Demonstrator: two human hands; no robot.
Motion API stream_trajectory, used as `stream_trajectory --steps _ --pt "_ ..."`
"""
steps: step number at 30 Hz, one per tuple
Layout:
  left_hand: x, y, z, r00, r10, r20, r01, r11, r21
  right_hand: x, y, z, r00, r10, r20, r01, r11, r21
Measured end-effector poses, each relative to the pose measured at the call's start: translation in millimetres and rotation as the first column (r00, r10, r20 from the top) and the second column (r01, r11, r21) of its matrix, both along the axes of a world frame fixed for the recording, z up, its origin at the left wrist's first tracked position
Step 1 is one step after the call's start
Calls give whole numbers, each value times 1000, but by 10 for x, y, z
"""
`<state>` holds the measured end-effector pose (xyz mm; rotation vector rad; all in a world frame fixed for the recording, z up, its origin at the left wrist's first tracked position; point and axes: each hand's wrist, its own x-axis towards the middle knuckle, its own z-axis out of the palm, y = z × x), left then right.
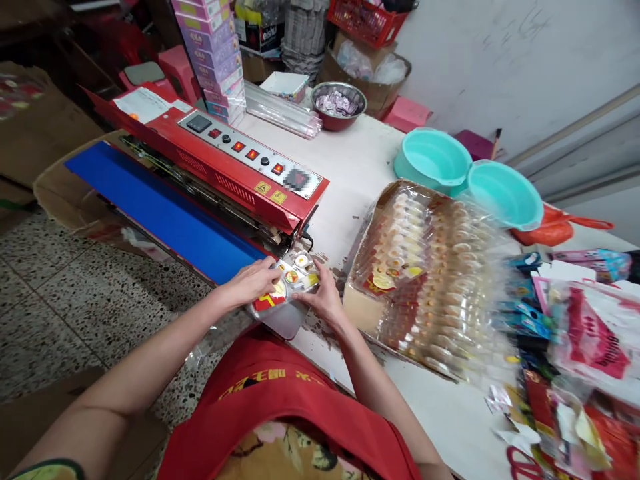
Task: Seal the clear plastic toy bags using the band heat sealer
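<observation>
Head view | left hand (253,281) closed on clear toy packet (287,293), left edge | right hand (324,298) gripping packet's right edge | packet between both hands, at blue conveyor (165,213) end of red sealing machine (235,167) | box of filled packets (425,273) just right of right hand

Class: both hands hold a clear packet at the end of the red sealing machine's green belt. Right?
No: the head view shows the belt of the red sealing machine is blue, not green. The left hand and right hand hold the clear packet at its end.
</observation>
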<state>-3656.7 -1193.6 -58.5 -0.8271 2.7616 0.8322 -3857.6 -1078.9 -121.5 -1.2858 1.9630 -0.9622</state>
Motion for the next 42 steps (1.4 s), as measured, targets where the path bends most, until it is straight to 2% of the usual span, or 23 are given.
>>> stream_trajectory --steps 5,9,13,16,19,21,22,24,27,28,29,30,32,35,38,42 --pt "11 20 -61 991 25 -129 -44 988 -146 -16 15 -9 996 -11 91 15 999 -48" --pt "-78 84 -48 968 79 -240 -121 979 -163 -5 34 133 988 36 148 -24 997 -78" --pt "-246 98 6 932 161 -325 -210 970 -123 64 35 302 971 136 198 -109 984 -142" --pt "-353 98 25 882 224 -414 -266 963 -46 109 5 336 942 198 270 -169 977 -128" --pt "-385 98 -17 796 326 -510 -307 944 123 106 -43 321 913 140 382 -116 990 -86" --pt "-367 88 -78 712 480 -512 -360 876 322 85 -73 324 880 73 469 -57 997 -47" --pt "-351 78 -113 664 581 -471 -398 807 435 76 -86 334 863 52 502 -43 999 -28" --pt "-320 50 -175 563 767 -306 -459 599 656 66 -106 360 846 33 533 -31 999 -12" --pt "-300 3 -216 468 884 -17 -428 244 870 83 -130 380 830 -31 557 29 1000 11" --pt "-302 -12 -215 437 898 43 -403 154 902 95 -138 376 812 -66 580 55 998 38" --pt "-308 -24 -211 405 911 81 -386 90 918 109 -146 366 792 -108 601 79 994 73" --pt "-317 -35 -205 370 924 101 -379 51 924 123 -154 354 774 -149 615 103 989 110" --pt "-342 -50 -206 310 945 107 -383 21 924 149 -170 331 758 -217 615 158 976 150" --pt "-391 -53 -258 248 966 71 -395 34 918 171 -193 321 770 -244 590 222 969 111" --pt "-450 -40 -344 193 981 27 -403 54 914 167 -216 324 797 -220 563 220 973 68" --pt "-517 -60 -405 183 982 36 -395 40 918 152 -268 305 823 -211 528 216 975 53"
